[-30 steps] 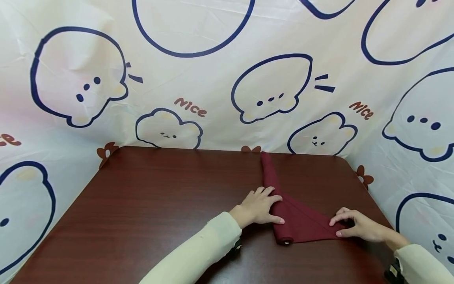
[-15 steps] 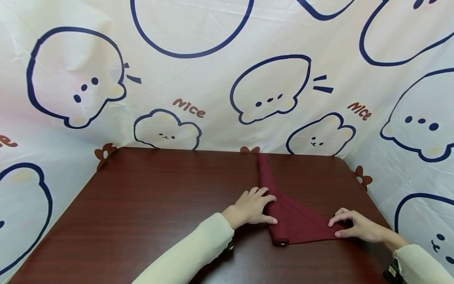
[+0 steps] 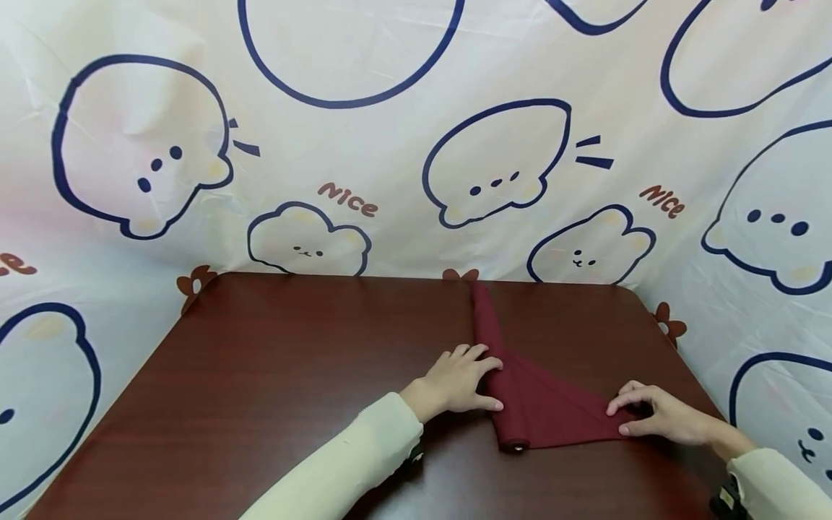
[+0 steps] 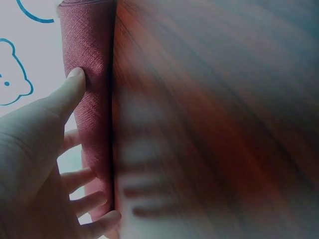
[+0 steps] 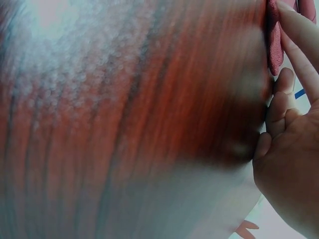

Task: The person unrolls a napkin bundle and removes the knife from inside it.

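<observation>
A dark red cloth [image 3: 552,404], partly rolled, lies on the brown table. Its long roll [image 3: 487,325] runs from the table's far edge toward the front, and the flat part narrows to a corner on the right. My left hand [image 3: 451,379] rests on the roll from its left side, fingers spread and thumb nearer the front. In the left wrist view, the thumb tip lies on the rolled cloth [image 4: 92,114] and the other fingertips reach along it. At the right corner, my right hand [image 3: 666,415] pinches the cloth between thumb and index finger; the corner is partly hidden.
The brown table [image 3: 292,361] stretches widely to the left of the roll. A white sheet [image 3: 390,144] with printed cartoon animals hangs behind it and along both sides. Dark devices are strapped to both wrists, over pale sleeves.
My left hand and the roll have shifted slightly left, mostly in the first half second. My right hand stays at the corner, nearly still.
</observation>
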A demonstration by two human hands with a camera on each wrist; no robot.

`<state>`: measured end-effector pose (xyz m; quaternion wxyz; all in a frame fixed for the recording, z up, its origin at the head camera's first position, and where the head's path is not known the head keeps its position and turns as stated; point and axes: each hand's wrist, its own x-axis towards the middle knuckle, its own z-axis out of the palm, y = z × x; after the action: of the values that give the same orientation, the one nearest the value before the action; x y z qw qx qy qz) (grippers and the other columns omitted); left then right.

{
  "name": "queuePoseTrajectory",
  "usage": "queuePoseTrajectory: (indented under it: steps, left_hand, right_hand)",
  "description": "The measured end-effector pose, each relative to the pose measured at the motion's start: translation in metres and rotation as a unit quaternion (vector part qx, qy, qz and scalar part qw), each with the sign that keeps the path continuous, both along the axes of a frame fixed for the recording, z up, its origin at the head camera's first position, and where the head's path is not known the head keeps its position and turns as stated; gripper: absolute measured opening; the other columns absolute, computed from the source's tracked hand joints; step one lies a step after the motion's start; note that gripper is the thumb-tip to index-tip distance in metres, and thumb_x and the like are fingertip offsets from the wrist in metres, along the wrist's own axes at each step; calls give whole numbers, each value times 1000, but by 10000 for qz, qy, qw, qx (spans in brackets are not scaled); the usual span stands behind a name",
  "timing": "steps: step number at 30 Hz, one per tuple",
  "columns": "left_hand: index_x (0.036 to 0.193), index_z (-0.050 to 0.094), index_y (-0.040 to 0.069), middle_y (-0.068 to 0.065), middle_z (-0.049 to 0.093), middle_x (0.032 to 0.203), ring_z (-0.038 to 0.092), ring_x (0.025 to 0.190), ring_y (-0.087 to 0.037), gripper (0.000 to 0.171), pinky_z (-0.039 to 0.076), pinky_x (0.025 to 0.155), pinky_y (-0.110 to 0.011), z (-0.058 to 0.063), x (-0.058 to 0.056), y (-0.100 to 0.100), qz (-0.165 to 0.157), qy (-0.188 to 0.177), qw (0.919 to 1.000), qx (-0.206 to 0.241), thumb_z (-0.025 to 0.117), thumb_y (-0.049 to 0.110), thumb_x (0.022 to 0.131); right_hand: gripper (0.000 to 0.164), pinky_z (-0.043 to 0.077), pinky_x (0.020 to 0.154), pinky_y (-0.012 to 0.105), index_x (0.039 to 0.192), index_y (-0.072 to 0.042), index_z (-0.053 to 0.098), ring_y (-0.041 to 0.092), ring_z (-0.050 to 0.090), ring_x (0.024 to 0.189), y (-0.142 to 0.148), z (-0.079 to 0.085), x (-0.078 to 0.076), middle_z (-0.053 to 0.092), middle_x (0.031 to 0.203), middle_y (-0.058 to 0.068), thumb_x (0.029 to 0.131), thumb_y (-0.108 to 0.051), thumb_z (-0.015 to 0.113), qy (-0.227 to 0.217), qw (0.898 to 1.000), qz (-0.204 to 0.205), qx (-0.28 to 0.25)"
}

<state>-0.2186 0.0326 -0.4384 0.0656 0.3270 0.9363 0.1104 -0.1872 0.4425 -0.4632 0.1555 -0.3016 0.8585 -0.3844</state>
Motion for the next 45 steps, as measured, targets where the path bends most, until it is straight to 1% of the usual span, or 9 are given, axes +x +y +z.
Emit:
queuePoseTrajectory:
  steps: [5,11,19,26,31,39,45]
  left_hand:
    - [147,49,33,-2,39,161,41,145,-28,66,42,111,-49,1,0,-5,-5,-36,10000,16,66,62,90]
    - [147,48,33,-2,39,161,41,146,-27,66,41,112,-49,-2,1,-8,1,-87,10000,35,65,61,91]
    - [149,47,30,-4,38,162,39,146,-29,66,41,113,-52,-4,3,-7,-74,-206,9997,112,65,58,93]
    - [149,47,30,-4,38,162,40,146,-29,65,42,112,-51,-5,4,-7,-18,-208,9996,166,65,57,93]
    - [149,46,30,-4,37,162,39,147,-29,65,41,113,-53,-6,4,-10,-5,-283,9994,211,65,56,93]
    - [149,47,30,-5,36,163,39,147,-30,64,41,113,-54,-3,3,-11,11,-278,9992,291,65,56,93]
    - [149,46,30,-5,34,164,36,149,-29,63,39,115,-54,0,4,-10,35,-420,9986,316,65,55,94]
  right_hand:
    - [21,39,76,21,112,-12,72,4,51,97,-1,2,0,60,101,-1,92,-6,71,28,10000,-7,22]
    - [20,38,77,22,112,-11,72,4,52,98,-1,1,0,61,102,-1,92,-6,71,-10,10000,-16,12]
    - [20,39,77,22,111,-12,72,4,53,99,3,-1,3,62,105,-3,93,-5,70,-49,10000,29,56]
    - [21,41,76,22,112,-11,72,5,53,98,3,-2,2,62,104,-1,93,-5,70,-108,9999,18,10]
    - [21,41,76,21,112,-11,72,5,53,98,1,-1,1,62,104,-1,93,-4,70,-92,10000,25,-3]
    - [22,42,75,21,111,-12,73,5,54,97,-1,2,0,62,103,-2,92,-3,71,122,9999,69,-66]
    - [22,41,76,21,111,-12,73,5,54,96,-1,1,-1,63,103,-1,91,-2,71,120,9999,41,-90]
